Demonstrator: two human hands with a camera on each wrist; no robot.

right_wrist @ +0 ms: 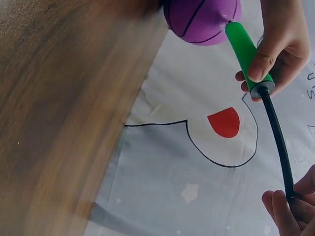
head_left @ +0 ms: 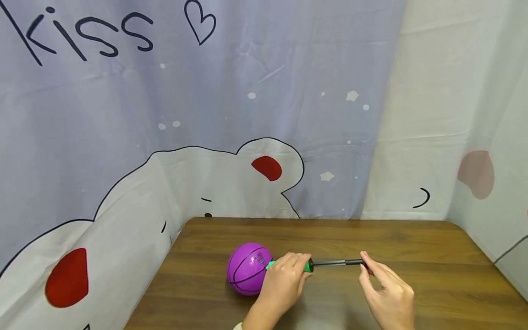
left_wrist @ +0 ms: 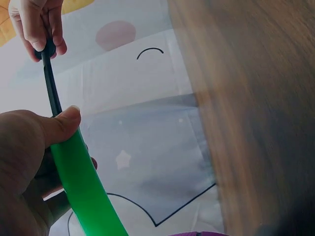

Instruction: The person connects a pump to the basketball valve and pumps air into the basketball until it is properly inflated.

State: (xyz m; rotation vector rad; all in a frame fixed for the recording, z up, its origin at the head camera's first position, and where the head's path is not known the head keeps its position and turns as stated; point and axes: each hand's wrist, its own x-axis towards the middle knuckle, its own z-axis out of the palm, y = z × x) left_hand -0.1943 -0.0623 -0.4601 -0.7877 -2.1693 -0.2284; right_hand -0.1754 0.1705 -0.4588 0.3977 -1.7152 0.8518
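A small purple basketball [head_left: 246,270] with black seams sits on the wooden table. The narrow tip of a green hand pump [right_wrist: 241,46] meets the ball's side, apparently at its valve. My left hand [head_left: 283,278] grips the green barrel, thumb near the black end cap, as the left wrist view shows from close up. Out of that cap runs the pump's dark rod [head_left: 334,263], pulled well out to the right. My right hand [head_left: 389,293] pinches the rod's black far end between thumb and fingers; most of the handle is hidden behind them.
The brown wooden table [head_left: 445,275] spreads under and around the hands. Behind it hangs a printed cloth curtain [head_left: 264,82] with cartoon bears, stars and lettering, which also closes off the left and right sides.
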